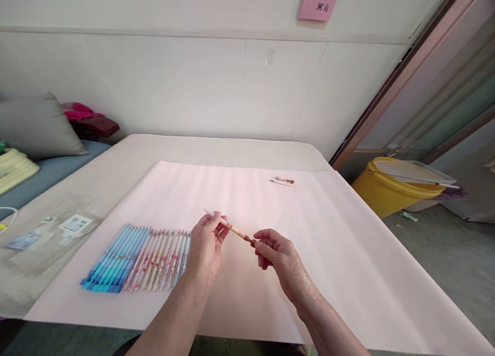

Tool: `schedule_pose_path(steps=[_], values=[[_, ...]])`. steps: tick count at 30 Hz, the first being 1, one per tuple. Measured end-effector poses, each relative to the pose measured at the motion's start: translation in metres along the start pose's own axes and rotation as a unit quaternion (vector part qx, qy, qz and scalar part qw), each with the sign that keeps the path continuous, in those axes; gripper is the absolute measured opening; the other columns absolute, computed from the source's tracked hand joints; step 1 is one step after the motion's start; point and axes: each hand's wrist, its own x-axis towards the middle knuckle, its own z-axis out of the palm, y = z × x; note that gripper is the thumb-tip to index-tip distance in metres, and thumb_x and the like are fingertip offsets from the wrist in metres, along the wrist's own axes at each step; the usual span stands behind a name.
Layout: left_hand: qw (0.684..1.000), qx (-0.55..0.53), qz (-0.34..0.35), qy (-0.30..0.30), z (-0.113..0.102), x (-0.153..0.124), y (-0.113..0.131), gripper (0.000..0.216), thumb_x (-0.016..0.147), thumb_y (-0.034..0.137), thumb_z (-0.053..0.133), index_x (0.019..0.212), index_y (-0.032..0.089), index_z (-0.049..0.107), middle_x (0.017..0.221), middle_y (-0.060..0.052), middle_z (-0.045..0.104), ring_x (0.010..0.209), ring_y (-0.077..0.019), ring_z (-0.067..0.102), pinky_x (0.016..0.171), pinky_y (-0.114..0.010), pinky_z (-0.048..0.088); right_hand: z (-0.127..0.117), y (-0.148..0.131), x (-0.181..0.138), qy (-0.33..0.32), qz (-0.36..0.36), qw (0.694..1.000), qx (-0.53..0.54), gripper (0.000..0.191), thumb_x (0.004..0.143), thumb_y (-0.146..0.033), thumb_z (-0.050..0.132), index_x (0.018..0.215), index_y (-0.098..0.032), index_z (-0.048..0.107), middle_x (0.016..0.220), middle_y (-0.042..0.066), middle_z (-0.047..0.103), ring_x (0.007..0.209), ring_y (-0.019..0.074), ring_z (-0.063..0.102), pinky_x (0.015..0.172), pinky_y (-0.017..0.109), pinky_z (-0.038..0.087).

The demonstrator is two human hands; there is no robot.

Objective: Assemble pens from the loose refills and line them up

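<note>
Both my hands hold one slim pen (232, 227) above the pink paper sheet (348, 253). My left hand (207, 245) pinches its pale barrel near the middle. My right hand (276, 255) pinches the brown end of it with closed fingertips. Just left of my left hand, a row of several pens (135, 260) lies side by side on the sheet, blue ones at the left and pink-patterned ones at the right. Farther back on the sheet lie a small pen part and its cap (283, 180).
The sheet covers a pale table (116, 160). An empty clear plastic bag with a label (58, 229) lies on the table's left side. A grey cushion (34, 124) sits at the far left. A yellow bucket (390, 185) stands on the floor at the right.
</note>
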Motion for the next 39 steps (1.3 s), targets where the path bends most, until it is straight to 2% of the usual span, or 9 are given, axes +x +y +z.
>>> schedule_pose_path(steps=[3,10,17,21,28,36,39], values=[[1.000,0.008,-0.002,-0.010,0.002,-0.003,0.000,0.017,0.071,0.030,0.065,0.073,0.015,0.057,0.078,-0.003,0.058,0.078,-0.0116,0.056,0.073,-0.026,0.046,0.002,0.003,0.000,-0.011,-0.008,0.999,0.034,0.014,0.080,-0.030,0.052,0.087,-0.018,0.056,0.065,-0.002,0.053,0.051,0.0087,0.046,0.049,0.023,0.036],[0.999,0.030,0.010,-0.037,0.007,-0.008,-0.004,0.019,0.071,0.033,0.063,0.069,0.015,0.058,0.077,-0.003,0.058,0.079,-0.0119,0.055,0.072,-0.026,0.045,0.005,0.006,0.000,-0.007,0.001,0.999,0.040,0.015,0.082,-0.031,0.050,0.085,-0.018,0.056,0.062,-0.002,0.052,0.048,0.0086,0.045,0.047,0.023,0.035],[0.999,0.020,0.006,-0.045,0.005,-0.007,-0.002,0.019,0.070,0.033,0.064,0.068,0.015,0.059,0.078,-0.004,0.058,0.081,-0.0137,0.055,0.072,-0.027,0.045,0.006,0.002,0.000,-0.031,0.023,0.997,0.065,0.014,0.081,-0.030,0.049,0.084,-0.017,0.054,0.061,-0.002,0.052,0.045,0.0079,0.044,0.046,0.022,0.032],[0.999,0.016,-0.002,-0.047,0.003,-0.007,0.001,0.018,0.071,0.033,0.064,0.073,0.015,0.060,0.077,-0.003,0.059,0.081,-0.0131,0.055,0.074,-0.027,0.044,0.005,0.001,0.001,-0.020,0.021,0.999,0.019,0.015,0.082,-0.031,0.049,0.081,-0.018,0.055,0.061,-0.002,0.052,0.045,0.0078,0.043,0.045,0.022,0.031],[0.998,0.025,-0.024,-0.044,0.004,-0.008,0.000,0.019,0.067,0.033,0.067,0.072,0.015,0.060,0.075,-0.003,0.060,0.078,-0.0132,0.057,0.070,-0.025,0.045,0.002,0.000,0.003,0.062,-0.031,0.991,-0.111,0.024,0.082,-0.039,0.049,0.072,-0.018,0.056,0.058,-0.002,0.054,0.046,0.0080,0.039,0.045,0.022,0.030],[0.992,0.084,-0.054,-0.075,0.010,-0.013,-0.006,0.022,0.066,0.035,0.067,0.073,0.015,0.062,0.072,-0.004,0.060,0.070,-0.0132,0.057,0.066,-0.026,0.045,0.005,0.005,0.001,0.037,-0.066,0.983,-0.166,0.028,0.082,-0.043,0.047,0.070,-0.021,0.058,0.059,-0.001,0.054,0.054,0.0129,0.050,0.052,0.025,0.039],[0.989,0.098,-0.054,-0.095,0.010,-0.016,-0.007,0.022,0.067,0.035,0.066,0.072,0.014,0.061,0.073,-0.005,0.059,0.071,-0.0138,0.056,0.067,-0.028,0.046,0.004,0.007,0.001,0.044,-0.077,0.974,-0.210,0.019,0.077,-0.041,0.054,0.075,-0.023,0.061,0.066,0.000,0.056,0.054,0.0123,0.048,0.052,0.025,0.039]])
